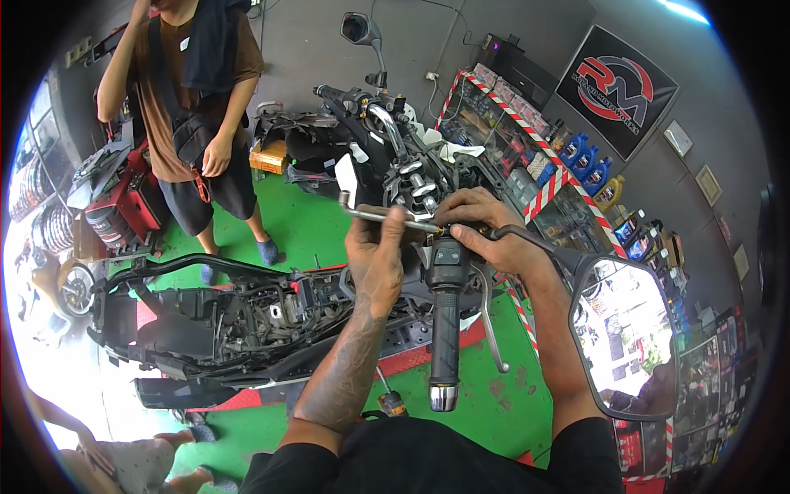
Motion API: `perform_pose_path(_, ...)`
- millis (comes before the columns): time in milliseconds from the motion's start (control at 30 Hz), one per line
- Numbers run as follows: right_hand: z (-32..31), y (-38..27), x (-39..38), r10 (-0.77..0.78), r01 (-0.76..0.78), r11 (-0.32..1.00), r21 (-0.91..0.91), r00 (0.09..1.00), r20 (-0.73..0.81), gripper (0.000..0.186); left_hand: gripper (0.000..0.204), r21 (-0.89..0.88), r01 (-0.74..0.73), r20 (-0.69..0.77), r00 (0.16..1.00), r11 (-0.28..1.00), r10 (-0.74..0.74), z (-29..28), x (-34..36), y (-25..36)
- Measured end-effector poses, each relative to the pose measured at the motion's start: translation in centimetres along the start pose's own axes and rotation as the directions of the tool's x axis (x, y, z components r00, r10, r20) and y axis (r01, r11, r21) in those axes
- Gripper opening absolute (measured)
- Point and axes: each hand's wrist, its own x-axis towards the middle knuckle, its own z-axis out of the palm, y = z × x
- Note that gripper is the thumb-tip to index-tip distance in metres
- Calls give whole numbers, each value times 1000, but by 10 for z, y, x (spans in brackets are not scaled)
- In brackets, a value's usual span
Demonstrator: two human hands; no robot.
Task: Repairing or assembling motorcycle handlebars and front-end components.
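Observation:
My left hand point(378, 251) is closed around a silver L-shaped wrench point(362, 214), its bent end sticking up at the left. The wrench's other end reaches the clamp area of the motorcycle handlebar, just above the black switch housing point(450, 262). My right hand point(485, 226) pinches at the same spot, by the base of the mirror stem point(535, 239); what its fingertips grip is hidden. Below hang the black rubber grip point(444, 346) with its silver bar end and the brake lever point(492, 329). The mirror point(625, 329) stands to the right of my forearm.
The stripped motorcycle frame point(214, 329) stretches left, its engine parts exposed. A person in a brown shirt point(177, 123) stands beyond it; another person point(123, 461) is at lower left. A glass display case point(518, 156) with striped edges and oil bottles point(584, 160) stands at right. A power tool point(392, 402) lies below.

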Motion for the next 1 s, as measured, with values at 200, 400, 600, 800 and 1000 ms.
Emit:
perform_pose_path(200,-2,-2,2,-29,29,1000,0,999,32,25,26,-87,-242,-168,960,966,225,-48,23,39)
perform_pose_path(400,-4,2,-1,-86,86,996,-16,996,-5,22,31,666,-676,736,528,315,-423,15,61,176)
perform_pose_path(600,3,3,3,-110,110,994,-2,993,-44,21,35,531,-763,174,523,-368,-834,76,65,231)
perform_pose_path(800,-3,-3,10,-101,100,995,13,994,41,22,35,384,-707,176,688,-594,-704,111,71,241)
perform_pose_path(1000,-3,-3,0,-93,94,994,48,995,-31,22,27,632,-733,391,581,-251,-714,112,52,246)
